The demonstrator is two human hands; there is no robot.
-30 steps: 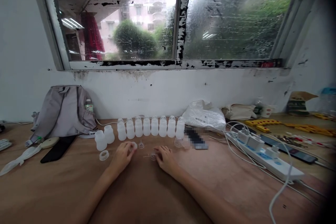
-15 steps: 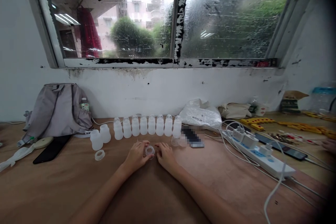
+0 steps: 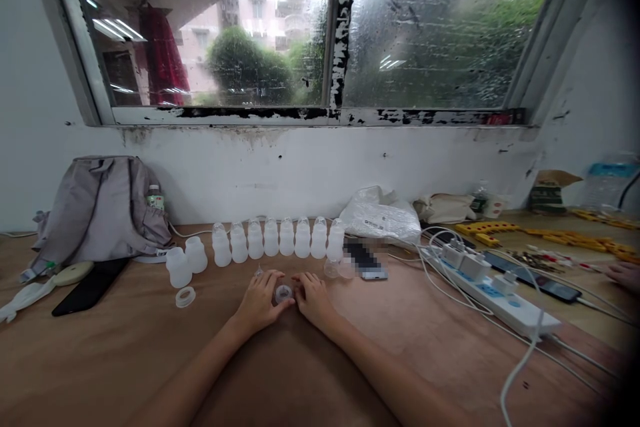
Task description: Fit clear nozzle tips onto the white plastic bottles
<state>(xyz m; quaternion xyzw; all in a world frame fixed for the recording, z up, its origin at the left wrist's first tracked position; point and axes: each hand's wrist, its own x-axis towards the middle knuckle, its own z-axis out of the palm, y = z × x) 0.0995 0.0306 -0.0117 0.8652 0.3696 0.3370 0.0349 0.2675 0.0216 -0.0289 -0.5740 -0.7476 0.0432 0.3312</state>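
Note:
My left hand (image 3: 261,299) curls round the left side of a small clear round piece (image 3: 283,293) on the brown table, its thumb at the near edge. On the other side of that piece my right hand (image 3: 314,299) rests with bent fingers. Behind the hands stands a row of several frosted white bottles (image 3: 287,238) with clear caps. Two bottles without caps (image 3: 179,268) are further left, and a white ring (image 3: 185,297) lies in front of them. A small clear tip (image 3: 259,271) shows just behind my left fingers.
A grey backpack (image 3: 107,207) and black phone (image 3: 90,287) are at the left. Behind the row's right end lies a plastic bag (image 3: 380,215). A power strip (image 3: 500,293) with white cables spans the right. Another person's hand (image 3: 625,276) shows at the right edge.
The view has shifted slightly. My left thumb reaches further across the near side of the clear round piece, and my right fingers are closer to it.

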